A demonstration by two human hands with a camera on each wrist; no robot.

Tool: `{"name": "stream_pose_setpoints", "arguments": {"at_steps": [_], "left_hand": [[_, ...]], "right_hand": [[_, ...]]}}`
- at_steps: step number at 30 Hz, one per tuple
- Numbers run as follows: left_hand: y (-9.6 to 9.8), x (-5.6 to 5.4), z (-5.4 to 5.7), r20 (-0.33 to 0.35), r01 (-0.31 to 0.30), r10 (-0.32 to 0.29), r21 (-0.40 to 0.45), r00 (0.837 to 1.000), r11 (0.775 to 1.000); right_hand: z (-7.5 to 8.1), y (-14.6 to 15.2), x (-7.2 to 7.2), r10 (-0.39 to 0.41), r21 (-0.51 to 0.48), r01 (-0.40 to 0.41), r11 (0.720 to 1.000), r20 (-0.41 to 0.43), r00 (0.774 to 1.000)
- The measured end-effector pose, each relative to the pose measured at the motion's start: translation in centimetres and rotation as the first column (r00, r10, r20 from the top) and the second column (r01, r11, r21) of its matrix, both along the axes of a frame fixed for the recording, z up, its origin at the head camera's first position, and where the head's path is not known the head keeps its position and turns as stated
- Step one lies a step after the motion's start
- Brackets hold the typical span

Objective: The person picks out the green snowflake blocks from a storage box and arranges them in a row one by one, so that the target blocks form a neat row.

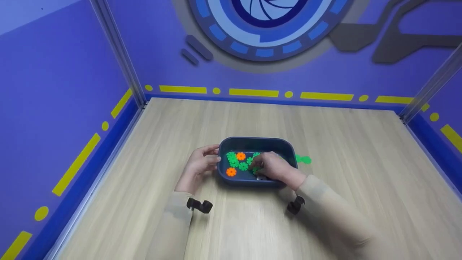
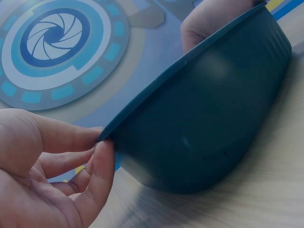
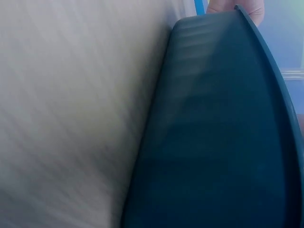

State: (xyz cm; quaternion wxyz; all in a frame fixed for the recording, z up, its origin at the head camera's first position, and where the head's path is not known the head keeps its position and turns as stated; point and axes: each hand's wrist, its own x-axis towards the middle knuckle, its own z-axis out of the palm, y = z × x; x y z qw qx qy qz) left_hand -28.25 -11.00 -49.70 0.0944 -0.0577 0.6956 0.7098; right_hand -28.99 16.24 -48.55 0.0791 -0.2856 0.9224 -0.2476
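Observation:
A dark blue-green plastic tub [image 1: 258, 183] rests on the table with several small green notched discs [image 1: 243, 166] and orange notched discs [image 1: 231, 172] inside. At the tub's left end my left hand [image 1: 198, 164] pinches the rim between thumb and fingers, as the left wrist view shows with the hand [image 2: 52, 166] close up. My right hand [image 1: 276, 167] reaches down inside the right half of the tub, fingers bent among the green pieces. Its fingertips are partly hidden, so whether they hold a disc is unclear. The tub's wall [image 3: 213, 123] fills much of the right wrist view.
Just right of the tub, joined green discs [image 1: 305, 159] lie on the wooden table [image 1: 173, 119]. Blue-purple panels [image 1: 162, 54] with yellow marks enclose the table at the back and both sides. Metal posts [image 1: 121, 47] stand at the corners.

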Motion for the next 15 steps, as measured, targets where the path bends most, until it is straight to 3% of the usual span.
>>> {"name": "stream_pose_setpoints", "arguments": {"at_steps": [7, 15], "left_hand": [[0.0, 0.0, 0.1, -0.001, 0.007, -0.007, -0.007, 1.000, 1.000], [0.0, 0.1, 0.2, 0.013, 0.006, -0.005, -0.011, 1.000, 1.000]], "right_hand": [[0.8, 1.1, 0.2, -0.034, -0.053, 0.034, 0.998, 0.002, 0.999], [1.8, 3.0, 0.5, -0.105, -0.225, 0.128, 0.966, 0.115, 0.988]]}}
